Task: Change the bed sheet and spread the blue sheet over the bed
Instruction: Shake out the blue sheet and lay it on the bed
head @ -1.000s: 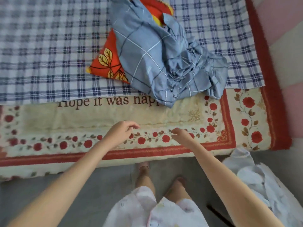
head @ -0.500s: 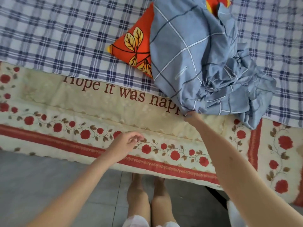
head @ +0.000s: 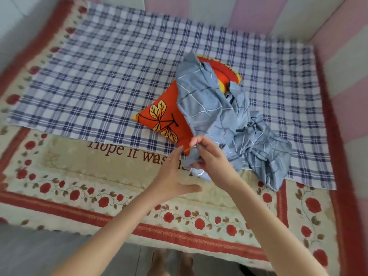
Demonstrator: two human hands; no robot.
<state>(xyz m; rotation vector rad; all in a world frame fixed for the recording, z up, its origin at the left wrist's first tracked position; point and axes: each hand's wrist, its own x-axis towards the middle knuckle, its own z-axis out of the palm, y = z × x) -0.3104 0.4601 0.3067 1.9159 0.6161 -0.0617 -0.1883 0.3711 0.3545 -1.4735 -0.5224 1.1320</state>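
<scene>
Gripped blue sheet [head: 219,116] edge in right hand [head: 213,160]; held left hand [head: 173,176] released alongside. Overlapped orange pillow [head: 163,118] at 11 o'clock, on flat checked sheet [head: 99,76].

Pink-and-white striped wall [head: 258,14] spans the frame's top and right edge; grey tiled floor [head: 39,251] shows lower left, softly daylit.

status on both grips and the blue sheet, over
Right grip holds near edge of blue sheet; left grip open beside it. Sheet bunched, not spread. Orange pillow underneath, in the way.
</scene>
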